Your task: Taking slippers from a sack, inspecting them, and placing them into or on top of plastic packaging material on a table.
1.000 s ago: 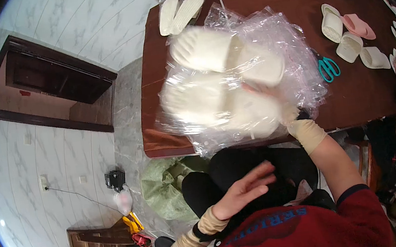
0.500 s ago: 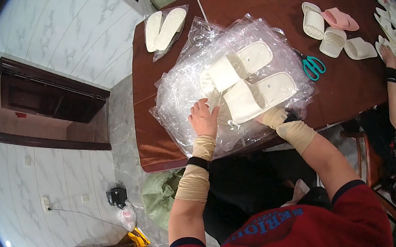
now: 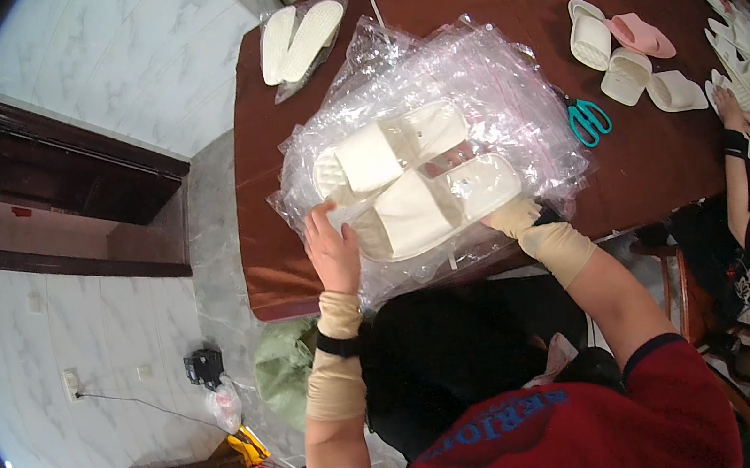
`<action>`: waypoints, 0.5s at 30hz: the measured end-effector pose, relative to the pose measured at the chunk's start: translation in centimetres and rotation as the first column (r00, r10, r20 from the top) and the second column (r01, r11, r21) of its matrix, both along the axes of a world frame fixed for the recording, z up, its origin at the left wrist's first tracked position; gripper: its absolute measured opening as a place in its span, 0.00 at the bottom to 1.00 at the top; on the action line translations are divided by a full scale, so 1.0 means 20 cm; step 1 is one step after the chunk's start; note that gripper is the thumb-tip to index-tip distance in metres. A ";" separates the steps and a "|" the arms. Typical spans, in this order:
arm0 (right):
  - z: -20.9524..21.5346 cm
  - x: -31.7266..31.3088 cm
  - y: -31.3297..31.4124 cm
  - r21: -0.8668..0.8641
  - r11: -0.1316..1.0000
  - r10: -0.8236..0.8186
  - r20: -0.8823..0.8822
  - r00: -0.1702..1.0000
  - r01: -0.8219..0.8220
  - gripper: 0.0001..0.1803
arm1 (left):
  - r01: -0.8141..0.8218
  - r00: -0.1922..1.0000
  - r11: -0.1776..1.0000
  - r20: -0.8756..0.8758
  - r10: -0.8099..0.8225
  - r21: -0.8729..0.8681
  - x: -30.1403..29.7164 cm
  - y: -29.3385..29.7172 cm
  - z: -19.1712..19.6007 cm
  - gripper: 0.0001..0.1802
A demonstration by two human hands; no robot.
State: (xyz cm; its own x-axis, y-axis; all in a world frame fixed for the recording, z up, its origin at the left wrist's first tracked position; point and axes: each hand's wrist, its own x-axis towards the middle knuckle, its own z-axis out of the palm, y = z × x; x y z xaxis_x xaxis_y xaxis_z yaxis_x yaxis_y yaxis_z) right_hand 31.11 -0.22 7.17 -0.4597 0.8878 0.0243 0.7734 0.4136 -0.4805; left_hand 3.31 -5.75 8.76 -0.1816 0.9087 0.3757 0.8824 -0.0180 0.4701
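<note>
White slippers (image 3: 410,215), one pair side by side, lie between the two hands, on top of a spread of clear plastic bags (image 3: 506,75). The left hand (image 3: 333,251) is by one end of the pair, fingers loosely spread and wide; whether its thumb touches the nearer slipper, I cannot tell. At the pair's other end, the right hand (image 3: 498,217) has its fingers mostly hidden by the slipper's edge, so I cannot tell how it grips. Ahead and to the right of that hand, teal-handled scissors (image 3: 587,119) rest on the brown table (image 3: 265,229), with a pink slipper (image 3: 641,35) beyond. Well ahead of the left hand lies a bagged white pair (image 3: 316,38).
</note>
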 end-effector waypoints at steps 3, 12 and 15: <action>0.18 0.06 -0.03 -0.013 0.999 0.048 0.037 0.998 -0.047 0.26 | 0.185 0.971 0.980 0.171 -0.170 -0.076 -0.12 0.04 -0.18 0.29; -0.06 0.46 0.29 0.252 0.916 0.297 0.102 0.950 -0.313 0.21 | 0.095 0.983 0.944 -0.121 -0.139 -0.315 -0.09 0.01 -0.35 0.34; 0.18 0.61 0.37 -0.018 0.977 -0.206 -0.353 0.913 0.214 0.13 | 0.078 0.984 0.950 -0.128 -0.121 -0.304 -0.15 -0.03 -0.36 0.34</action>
